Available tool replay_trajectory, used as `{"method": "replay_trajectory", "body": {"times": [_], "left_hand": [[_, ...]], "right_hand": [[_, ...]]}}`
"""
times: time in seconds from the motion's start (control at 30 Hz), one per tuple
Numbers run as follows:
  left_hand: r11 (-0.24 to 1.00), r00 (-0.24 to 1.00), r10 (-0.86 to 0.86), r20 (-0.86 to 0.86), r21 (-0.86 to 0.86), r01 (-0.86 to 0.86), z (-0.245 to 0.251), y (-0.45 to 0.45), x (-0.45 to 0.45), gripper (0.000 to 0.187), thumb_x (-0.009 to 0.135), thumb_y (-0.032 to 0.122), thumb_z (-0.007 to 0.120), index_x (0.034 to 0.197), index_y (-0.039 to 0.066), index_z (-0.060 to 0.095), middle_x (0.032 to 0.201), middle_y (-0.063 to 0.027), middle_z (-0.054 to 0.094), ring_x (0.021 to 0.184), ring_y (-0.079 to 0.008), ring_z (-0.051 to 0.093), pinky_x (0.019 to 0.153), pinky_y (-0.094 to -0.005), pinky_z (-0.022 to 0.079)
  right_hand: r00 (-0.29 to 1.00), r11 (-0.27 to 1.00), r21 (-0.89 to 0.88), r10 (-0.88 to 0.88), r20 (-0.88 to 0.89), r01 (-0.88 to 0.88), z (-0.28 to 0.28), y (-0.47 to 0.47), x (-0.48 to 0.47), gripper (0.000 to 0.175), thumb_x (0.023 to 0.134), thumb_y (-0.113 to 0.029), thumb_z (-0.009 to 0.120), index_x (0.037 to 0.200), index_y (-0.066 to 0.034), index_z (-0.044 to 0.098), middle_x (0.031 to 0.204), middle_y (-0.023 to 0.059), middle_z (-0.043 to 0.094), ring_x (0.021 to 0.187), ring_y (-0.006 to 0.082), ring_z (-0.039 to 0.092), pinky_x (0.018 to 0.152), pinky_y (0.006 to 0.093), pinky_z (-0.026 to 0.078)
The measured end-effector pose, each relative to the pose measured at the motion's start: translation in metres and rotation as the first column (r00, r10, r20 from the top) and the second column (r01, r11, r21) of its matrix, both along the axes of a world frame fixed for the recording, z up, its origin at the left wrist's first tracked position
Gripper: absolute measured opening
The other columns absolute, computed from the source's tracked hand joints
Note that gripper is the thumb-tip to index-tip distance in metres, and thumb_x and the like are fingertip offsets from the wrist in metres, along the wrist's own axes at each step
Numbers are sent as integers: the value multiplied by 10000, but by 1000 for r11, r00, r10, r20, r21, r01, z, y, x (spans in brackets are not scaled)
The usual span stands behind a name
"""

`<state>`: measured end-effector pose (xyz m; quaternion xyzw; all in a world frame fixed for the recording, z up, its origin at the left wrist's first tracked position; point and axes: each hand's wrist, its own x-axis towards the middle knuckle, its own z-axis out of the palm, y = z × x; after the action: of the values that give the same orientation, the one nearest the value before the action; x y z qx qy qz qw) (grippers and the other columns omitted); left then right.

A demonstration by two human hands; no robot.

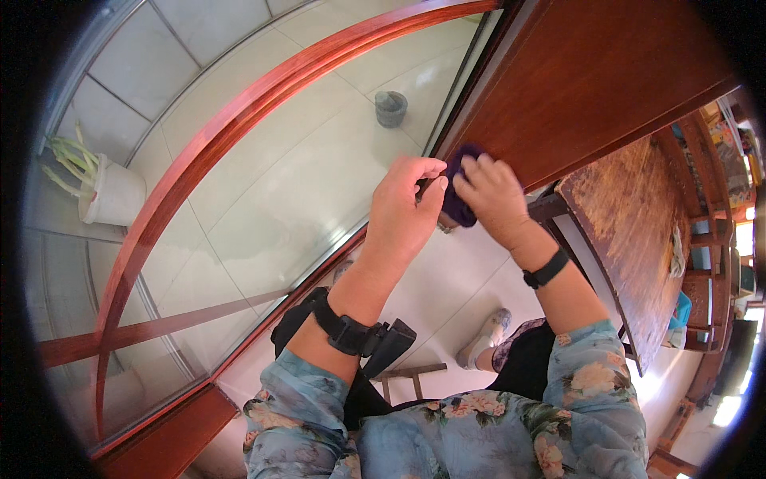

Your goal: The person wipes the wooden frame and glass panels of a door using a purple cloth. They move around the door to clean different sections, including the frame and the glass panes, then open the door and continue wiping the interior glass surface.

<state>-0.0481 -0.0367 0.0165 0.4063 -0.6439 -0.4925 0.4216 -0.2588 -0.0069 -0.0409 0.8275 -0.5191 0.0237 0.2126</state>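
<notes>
My right hand (494,191) presses a dark purple cloth (461,212) against the edge of a reddish-brown wooden panel (574,90). The hand looks slightly blurred. Close beside it is my left hand (401,209), with its thumb and fingers bent towards each other at the panel's lower corner. A dark bit of wood shows between those fingers; whether they grip it cannot be made out. Left of both hands spreads a large glass pane (287,197), crossed by a curved red wooden rail (227,120).
Through the glass I see a stone mortar (391,111) and a white pot (114,191) with a green plant. At right stands a worn wooden table (628,209) near a wooden chair (706,239). A small wooden stool (413,374) is below, near my foot (488,338).
</notes>
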Motion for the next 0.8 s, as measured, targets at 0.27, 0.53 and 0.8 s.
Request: {"method": "replay_trajectory", "body": {"times": [0.27, 0.53, 0.8], "left_hand": [[1000, 1000, 10, -10, 24, -10, 1, -2, 3, 192, 917, 98, 641, 1103, 52, 650, 1047, -92, 661, 969, -224, 645, 829, -345, 504], [1000, 999, 11, -34, -2, -11, -3, -1, 3, 196, 915, 117, 644, 1094, 37, 652, 1052, -106, 664, 977, -224, 642, 855, -371, 504], [993, 994, 83, 71, -88, -77, -7, 2, 7, 275, 841, 139, 769, 817, 53, 509, 881, -63, 622, 843, -160, 591, 791, -306, 501]], "right_hand": [[962, 698, 672, -260, -82, 246, -165, 103, -13, 151, 867, -179, 588, 913, -165, 731, 962, 68, 679, 990, 277, 602, 838, 428, 458], [960, 718, 695, -219, 175, 37, -100, 142, 40, 312, 790, -80, 617, 1068, -202, 690, 1040, 33, 647, 975, 257, 588, 807, 409, 445], [888, 831, 544, -157, 433, -118, 47, 205, 63, 438, 724, -46, 630, 1140, -179, 660, 1167, 64, 619, 1059, 283, 578, 858, 405, 441]]}}
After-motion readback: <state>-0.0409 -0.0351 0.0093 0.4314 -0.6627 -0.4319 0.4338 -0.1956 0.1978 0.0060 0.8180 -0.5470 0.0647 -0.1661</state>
